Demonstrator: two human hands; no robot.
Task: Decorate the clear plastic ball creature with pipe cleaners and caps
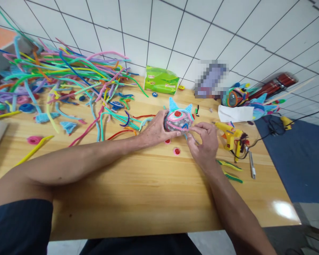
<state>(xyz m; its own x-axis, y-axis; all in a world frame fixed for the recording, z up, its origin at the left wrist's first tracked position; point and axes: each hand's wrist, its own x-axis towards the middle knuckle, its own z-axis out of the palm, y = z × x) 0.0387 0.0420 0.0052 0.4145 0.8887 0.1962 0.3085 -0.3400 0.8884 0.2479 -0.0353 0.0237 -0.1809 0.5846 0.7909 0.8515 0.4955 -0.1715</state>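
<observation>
My left hand (161,128) is wrapped round the left side of a rounded grey craft animal head (177,122), which has light-blue pipe-cleaner ears, pink trim and a red eye. The fingers of my right hand (204,141) pinch together at its lower right edge; what lies between them is too small to make out. Just below the head, on the wooden table (138,198), lies a pink-and-red pipe-cleaner disc (177,151). Another red piece (167,141) shows partly under my left hand.
Loose pipe cleaners (77,74) heap at the left. Against the tiled wall stands a green tissue pack (161,80). At the right are a yellow glue gun (230,136) with its cord, green-and-yellow pliers (230,170), a utility knife (252,165) and a red thermos (275,85).
</observation>
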